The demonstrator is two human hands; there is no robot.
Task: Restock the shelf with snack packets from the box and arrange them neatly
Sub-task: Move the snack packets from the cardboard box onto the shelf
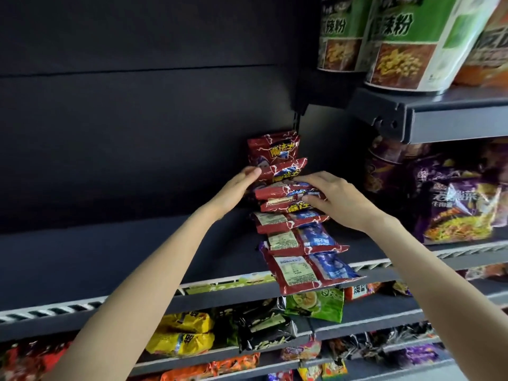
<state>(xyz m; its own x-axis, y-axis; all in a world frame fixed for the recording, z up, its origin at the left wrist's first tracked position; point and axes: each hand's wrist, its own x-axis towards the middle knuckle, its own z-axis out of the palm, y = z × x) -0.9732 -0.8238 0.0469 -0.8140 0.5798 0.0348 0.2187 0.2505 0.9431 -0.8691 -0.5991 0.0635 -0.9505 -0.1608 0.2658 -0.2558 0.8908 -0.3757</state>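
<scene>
Red foil snack packets [297, 237] lie in a single overlapping file on the dark shelf [137, 254], running from the back panel towards the near edge, where the lowest one [310, 270] hangs out past the price strip. Most lie face down with their pale nutrition panels showing; the two farthest stand more upright with the printed front outward.

Both hands are at the far end of the file. The left hand [236, 188] has its fingers straight and together, flat against the left side of the upper packets, pressing or steadying them without curling round anything. The right hand [335, 199] lies over one packet [286, 192] in the middle of the stack, fingers on top and thumb curled beneath its near edge, so it looks to be pinching that packet. No box is in view.

These packets look light, puffed with air and slick-skinned, so I judge they will slide over one another readily and crush if squeezed hard. The crimped end seams are the firmest parts; taking a packet by its short sides, or by a seam between thumb and fingers, should hold it without denting the contents. The overhanging near packet seems the one most likely to slip off if the row is pushed from behind.

To the right stand purple noodle packs [461, 204]; green noodle tubs [406, 42] sit on the shelf above, and mixed packets fill the lower shelves.
</scene>
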